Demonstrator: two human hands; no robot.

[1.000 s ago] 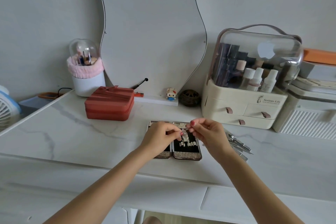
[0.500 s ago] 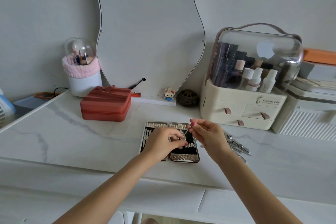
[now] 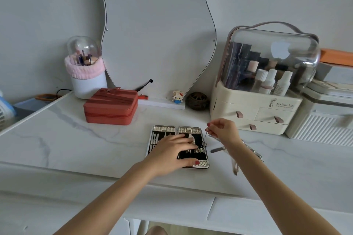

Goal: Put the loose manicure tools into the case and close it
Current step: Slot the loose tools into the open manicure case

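A wavy-edged mirror (image 3: 156, 30) leans against the plain grey wall (image 3: 38, 5). The surface (image 3: 76, 145) is white marble-patterned, evenly lit.

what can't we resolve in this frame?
- Head view: left hand covers the middle of the open case, so slot fill there is unknown.
- Thin tool pinched by right hand: too small to identify.
- Loose tools: partly behind the right forearm, blurred, uncountable.

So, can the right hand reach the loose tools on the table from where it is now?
Probably yes. The loose tools lie on the table just beside the right hand, with nothing between. However, its fingers already pinch a thin tool over the open case, so that would go first.
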